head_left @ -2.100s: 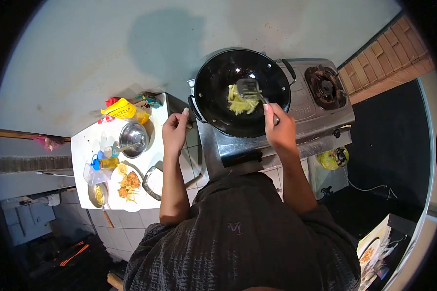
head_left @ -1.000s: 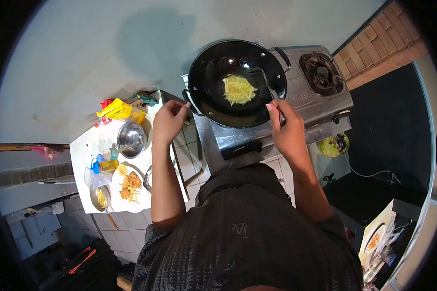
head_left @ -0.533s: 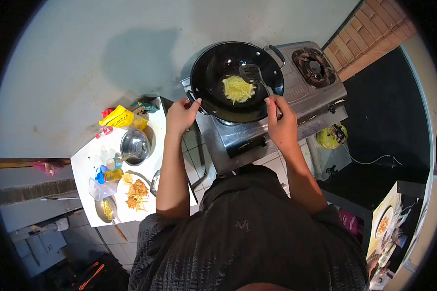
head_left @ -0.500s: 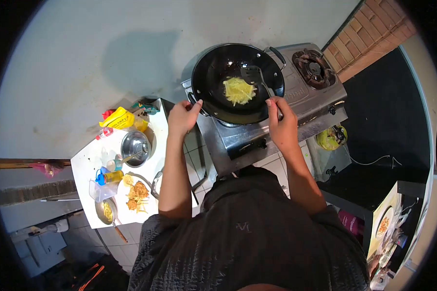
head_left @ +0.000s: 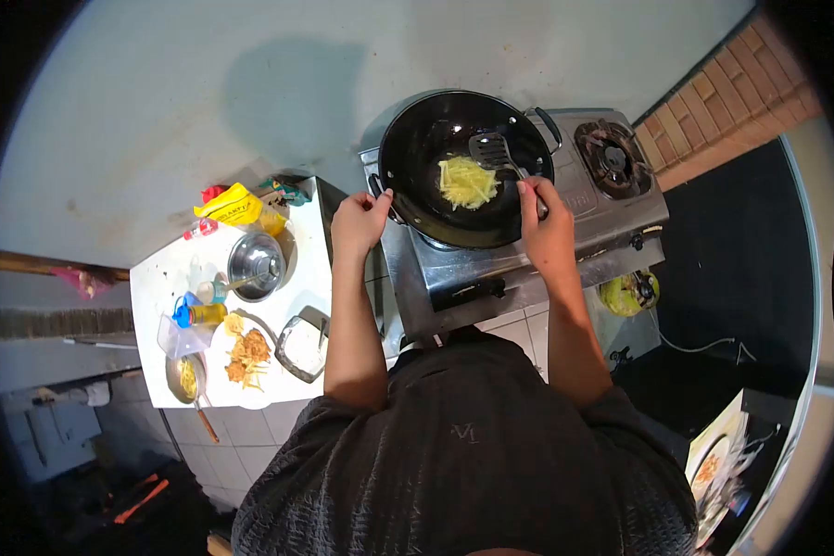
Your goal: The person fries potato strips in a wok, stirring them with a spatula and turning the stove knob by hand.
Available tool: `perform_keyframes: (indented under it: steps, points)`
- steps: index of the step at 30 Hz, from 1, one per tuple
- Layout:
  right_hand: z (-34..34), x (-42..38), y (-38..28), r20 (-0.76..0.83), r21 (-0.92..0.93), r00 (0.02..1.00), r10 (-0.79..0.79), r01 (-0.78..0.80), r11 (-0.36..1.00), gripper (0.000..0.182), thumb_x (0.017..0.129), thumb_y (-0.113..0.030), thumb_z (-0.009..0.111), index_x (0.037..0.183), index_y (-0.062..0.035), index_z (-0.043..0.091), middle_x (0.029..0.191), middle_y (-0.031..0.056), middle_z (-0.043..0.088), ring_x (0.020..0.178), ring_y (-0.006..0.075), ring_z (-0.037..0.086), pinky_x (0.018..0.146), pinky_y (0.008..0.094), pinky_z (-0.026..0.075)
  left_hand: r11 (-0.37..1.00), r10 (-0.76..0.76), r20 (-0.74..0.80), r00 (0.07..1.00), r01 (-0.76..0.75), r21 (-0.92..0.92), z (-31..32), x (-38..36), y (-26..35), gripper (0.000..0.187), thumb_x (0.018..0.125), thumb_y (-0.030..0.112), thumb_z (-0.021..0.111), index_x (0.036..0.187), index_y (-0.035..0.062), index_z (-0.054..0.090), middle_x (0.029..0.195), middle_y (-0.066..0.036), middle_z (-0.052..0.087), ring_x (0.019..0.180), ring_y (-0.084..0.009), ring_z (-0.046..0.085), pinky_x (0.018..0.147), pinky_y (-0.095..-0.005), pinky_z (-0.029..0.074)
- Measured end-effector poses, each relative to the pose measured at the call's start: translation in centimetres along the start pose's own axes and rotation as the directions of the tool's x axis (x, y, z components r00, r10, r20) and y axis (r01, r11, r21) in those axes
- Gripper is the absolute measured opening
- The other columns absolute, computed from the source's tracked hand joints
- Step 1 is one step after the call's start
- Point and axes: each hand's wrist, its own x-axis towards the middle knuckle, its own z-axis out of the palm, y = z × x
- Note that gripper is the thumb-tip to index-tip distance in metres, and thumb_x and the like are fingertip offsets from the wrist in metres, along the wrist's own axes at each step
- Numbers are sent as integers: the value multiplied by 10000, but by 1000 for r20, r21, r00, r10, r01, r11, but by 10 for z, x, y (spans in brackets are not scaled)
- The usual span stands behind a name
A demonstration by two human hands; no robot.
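Note:
A black wok (head_left: 422, 206) sits on the left burner of a steel gas stove (head_left: 565, 232). Pale yellow strips (head_left: 467, 182) lie in a loose patch at its bottom. My left hand (head_left: 361, 221) is closed on the wok's left handle (head_left: 374, 184). In my right hand (head_left: 547, 222) is the handle of a slotted spatula (head_left: 491, 150), whose head rests inside the wok at the right edge of the strips.
At the left, a white table (head_left: 162, 278) bears a metal bowl (head_left: 256, 261), a plate of fried food (head_left: 248, 357), an oil bottle (head_left: 206, 315), a small pan (head_left: 187, 378) and a yellow bag (head_left: 236, 206). A second burner (head_left: 613, 159) is right of the wok.
The view has shifted, and a square container on the table now shows beside my left forearm. The spatula head sits slightly lower relative to the strips, which look a little more spread.

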Motion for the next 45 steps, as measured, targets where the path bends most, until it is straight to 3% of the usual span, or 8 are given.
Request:
perform_keyframes:
  steps: [5,13,17,20,23,25,30,45]
  points:
    - [2,20,13,47,4,997,-55,55,998,155,926,-161,572,974,-27,630,867,181,667,810,352,655,710,356,500,1000,-13,-88,996,13,-7,4,-9,4,473,811,445,645,656,2,587,601,-123,598,590,-253,603,606,-349,466]
    - [-23,22,29,196,151,975,-109,79,985,165,922,-156,567,991,-25,639,880,179,671,801,335,666,711,349,505,954,-86,-158,984,35,-299,14,-29,12,448,872,365,671,622,21,533,538,17,482,513,-66,409,489,-259,340]
    - [-25,23,43,224,125,966,-127,101,987,155,915,-140,573,989,-26,646,875,179,672,793,335,668,705,350,508,960,-44,-224,974,-20,-278,19,-25,5,449,873,369,663,632,11,539,540,0,497,511,-80,392,492,-260,336]
    - [-24,25,46,177,74,973,-148,136,988,185,937,-158,554,1024,-20,641,900,166,684,825,249,688,739,308,499,987,-3,-258,966,-40,-158,21,-21,-1,410,866,342,640,677,-12,557,528,-57,505,508,-105,429,509,-282,372]
    - [-21,23,46,176,114,959,-221,203,972,178,935,-158,559,1015,-24,646,894,170,683,812,263,689,729,308,500,992,59,-265,962,-86,-92,18,-17,-2,383,843,317,633,675,-19,560,528,-85,516,496,-143,458,519,-302,391]
    - [-23,21,40,180,157,963,-200,173,972,139,907,-119,580,969,-13,645,870,188,668,800,350,664,692,355,508,996,60,-261,964,-76,-51,12,-20,8,371,828,316,627,682,-21,576,545,-103,541,504,-173,496,535,-315,412]
    - [-25,21,34,189,163,962,-199,169,972,137,909,-123,579,964,-14,642,860,187,667,804,363,661,687,363,509,997,69,-206,976,-58,56,6,-18,17,365,786,336,602,725,-22,642,629,-166,620,605,-279,626,612,-361,480]
    - [-31,19,44,218,183,960,-178,139,973,147,917,-145,572,964,-20,633,859,200,660,803,383,646,674,388,504,981,118,-251,961,-73,182,11,-13,15,340,737,339,610,695,3,643,614,-181,605,610,-330,620,606,-384,484]
